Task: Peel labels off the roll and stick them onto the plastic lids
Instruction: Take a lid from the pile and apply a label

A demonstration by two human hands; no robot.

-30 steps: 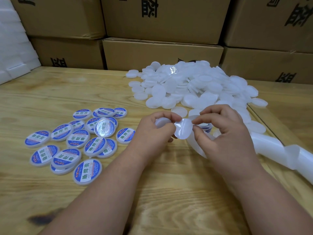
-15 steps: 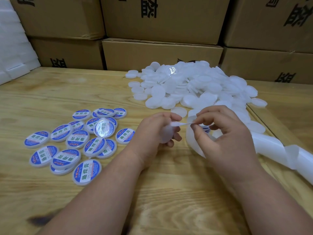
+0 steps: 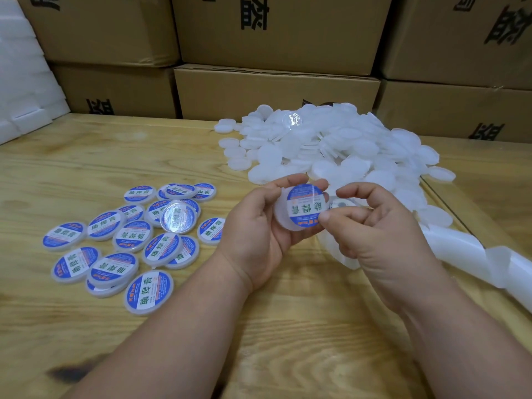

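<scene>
Label (image 3: 305, 208), which a moment ago hung peeled between the hands, now lies on the white lid (image 3: 283, 214) gripped by the left hand (image 3: 259, 226) above the desk (image 3: 288, 341), the right hand (image 3: 371, 226) pinching its edge, so pressing remains.

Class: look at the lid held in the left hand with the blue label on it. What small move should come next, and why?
Probably press the label flat with the right hand. The left hand holds the lid by its rim; the label already sits on it, its right edge at the right thumb and forefinger.
</scene>
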